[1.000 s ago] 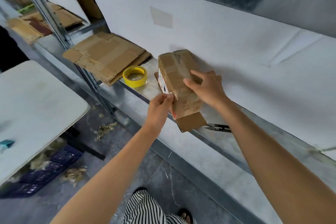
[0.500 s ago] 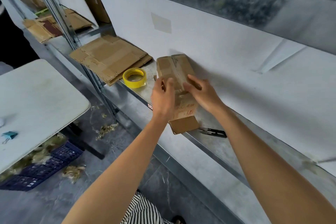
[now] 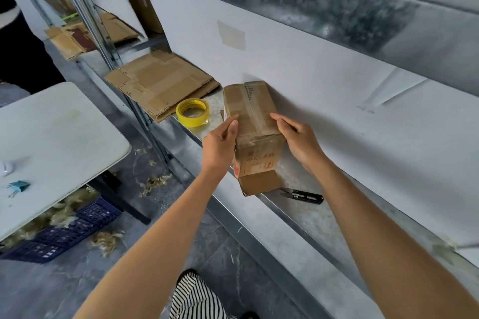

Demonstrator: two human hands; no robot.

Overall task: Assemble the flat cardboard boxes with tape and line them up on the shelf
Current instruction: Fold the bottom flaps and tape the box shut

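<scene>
Left hand [image 3: 220, 142] has slipped from the cardboard box's [image 3: 252, 122] top to its nine o'clock side, fingers flat; right hand [image 3: 298, 140] grips the three o'clock edge.

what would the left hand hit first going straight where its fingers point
The brown taped cardboard box, whose left side the left hand touches; past that probably the white wall, depth unclear.

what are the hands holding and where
The cardboard box, clasped between both: left hand flat on its left side, right hand curled over its right edge.
</scene>
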